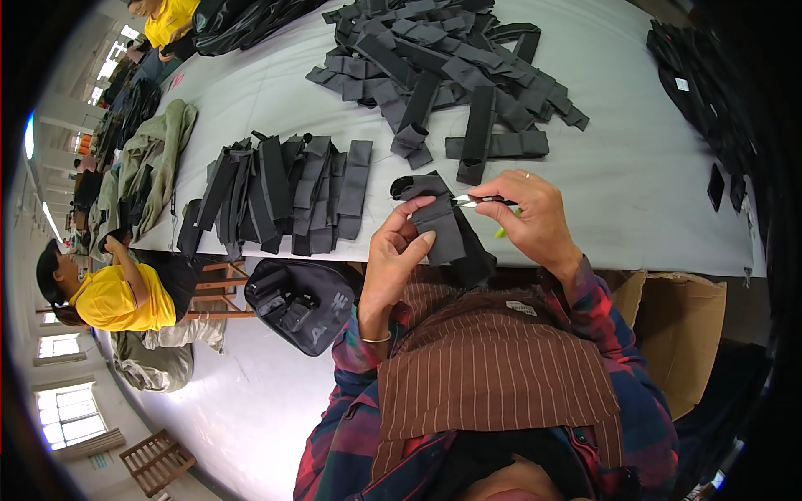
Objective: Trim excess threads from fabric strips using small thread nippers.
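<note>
My left hand (pixel 391 260) pinches a dark grey fabric strip (pixel 441 237) between thumb and fingers, close to the table's front edge. One end of the strip curls over, and its other end hangs toward my apron. In my right hand (pixel 535 215) are small thread snips (pixel 469 201) with pale metal blades and dark handles. The blade tips meet the strip's edge just right of my left fingertips; whether they touch a thread is too small to tell. Something bright green (pixel 505 225) shows beneath my right fingers, its kind unclear.
A loose heap of similar strips (pixel 451 63) covers the far middle of the white table (pixel 622 184). More strips (pixel 280 192) lie in a row at left. Black garments or bags (pixel 706 88) line the right edge. Below are a black bag (pixel 301 313) and cardboard box (pixel 681 334). A person (pixel 125 296) works at left.
</note>
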### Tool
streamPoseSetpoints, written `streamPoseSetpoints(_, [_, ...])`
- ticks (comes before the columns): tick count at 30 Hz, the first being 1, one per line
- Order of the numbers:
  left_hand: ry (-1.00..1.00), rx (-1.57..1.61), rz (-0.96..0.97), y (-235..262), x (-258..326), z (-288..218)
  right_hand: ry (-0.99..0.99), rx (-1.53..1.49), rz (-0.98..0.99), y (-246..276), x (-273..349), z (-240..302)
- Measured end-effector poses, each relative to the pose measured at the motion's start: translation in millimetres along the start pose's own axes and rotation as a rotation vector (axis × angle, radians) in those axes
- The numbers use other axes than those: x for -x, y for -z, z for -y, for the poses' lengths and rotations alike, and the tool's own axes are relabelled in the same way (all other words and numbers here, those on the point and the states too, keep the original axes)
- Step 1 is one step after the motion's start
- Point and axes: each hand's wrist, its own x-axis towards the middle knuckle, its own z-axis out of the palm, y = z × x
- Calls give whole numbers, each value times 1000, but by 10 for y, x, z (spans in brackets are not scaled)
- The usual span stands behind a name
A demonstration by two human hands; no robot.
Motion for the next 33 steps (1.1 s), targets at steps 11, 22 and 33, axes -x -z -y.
streamPoseSetpoints(11, [-13,-25,-17,-11,-2,-4,43,42,11,-1,13,36])
streamPoseSetpoints(22, [-5,-28,-13,-59,11,-46,134,196,-22,6,8,52])
streamPoseSetpoints(33, [-27,-87,6,-42,19,-98,170,336,-12,-5,2,97])
